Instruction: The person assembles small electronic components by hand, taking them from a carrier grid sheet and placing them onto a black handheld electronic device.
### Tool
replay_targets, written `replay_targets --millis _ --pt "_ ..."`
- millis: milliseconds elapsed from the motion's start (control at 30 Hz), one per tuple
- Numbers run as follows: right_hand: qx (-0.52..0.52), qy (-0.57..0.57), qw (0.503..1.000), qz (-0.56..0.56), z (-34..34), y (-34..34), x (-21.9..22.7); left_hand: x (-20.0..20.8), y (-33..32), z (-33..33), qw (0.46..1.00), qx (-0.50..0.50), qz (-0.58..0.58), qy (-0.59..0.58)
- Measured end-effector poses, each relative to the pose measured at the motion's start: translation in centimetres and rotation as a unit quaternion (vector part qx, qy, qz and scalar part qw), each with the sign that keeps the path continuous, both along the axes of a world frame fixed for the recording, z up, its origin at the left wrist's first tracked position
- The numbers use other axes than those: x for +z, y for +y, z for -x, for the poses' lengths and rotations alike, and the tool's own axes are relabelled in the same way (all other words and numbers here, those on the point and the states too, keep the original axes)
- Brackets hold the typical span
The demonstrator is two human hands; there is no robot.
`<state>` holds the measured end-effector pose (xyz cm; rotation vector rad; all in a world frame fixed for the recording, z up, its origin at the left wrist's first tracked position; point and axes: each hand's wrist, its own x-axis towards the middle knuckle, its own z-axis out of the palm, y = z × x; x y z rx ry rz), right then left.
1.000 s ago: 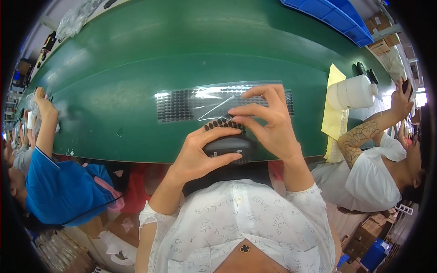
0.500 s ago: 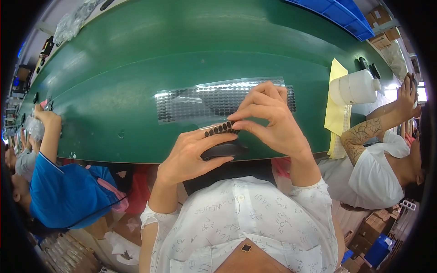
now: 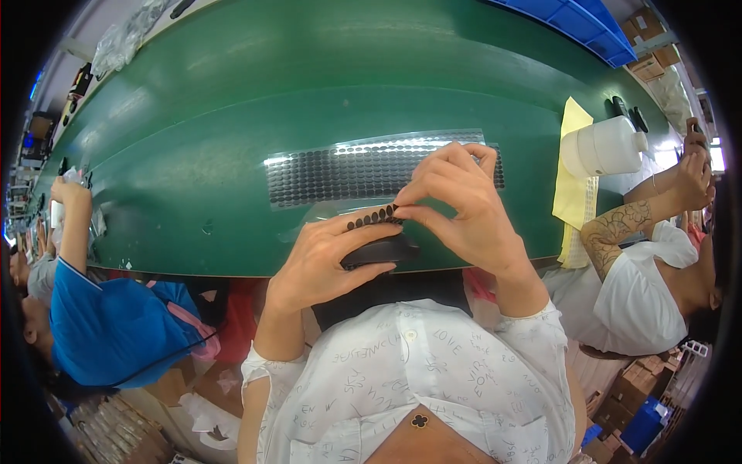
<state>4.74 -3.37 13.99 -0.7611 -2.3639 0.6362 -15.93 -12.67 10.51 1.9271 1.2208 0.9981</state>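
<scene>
My left hand (image 3: pixel 309 259) is closed round a dark, rounded device (image 3: pixel 380 251) that looks like a computer mouse. The same hand also grips a strip of black oval pads (image 3: pixel 372 217) above it. At the strip's right end, my right hand (image 3: pixel 468 209) pinches with thumb and forefinger, seemingly on one pad; the fingertips hide most of it. Just beyond both hands, clear sheets of black oval pads (image 3: pixel 332 174) lie flat on the green table (image 3: pixel 232 93). A loose piece of clear film (image 3: pixel 309 220) shows beside my left knuckles.
To the right, a white plastic bottle (image 3: pixel 601 151) lies on a yellow sheet (image 3: pixel 570 197). A blue crate (image 3: pixel 576 27) stands at the far right. Co-workers sit close on both sides, one in a blue shirt (image 3: pixel 116 329), the other in a white shirt (image 3: pixel 645 298).
The clear film has shifted from over the pad sheets toward my left hand. My two hands keep nearly the same pose. Both co-workers' hands have moved slightly.
</scene>
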Motion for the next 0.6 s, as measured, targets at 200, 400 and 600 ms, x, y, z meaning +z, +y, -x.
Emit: replay_targets --millis 200,400,600 --pt "0.028 -0.007 0.999 -0.025 0.2 0.1 -0.2 0.1 0.3 0.1 1.000 -0.003 -0.009 0.021" --pt "0.010 -0.006 0.995 -0.101 0.5 0.3 -1.3 -0.1 0.3 -0.7 0.987 0.069 0.084 -0.117" --pt "-0.069 0.143 0.975 0.158 0.5 0.4 -3.2 -1.5 -0.1 -1.5 0.870 0.260 0.272 -0.320"
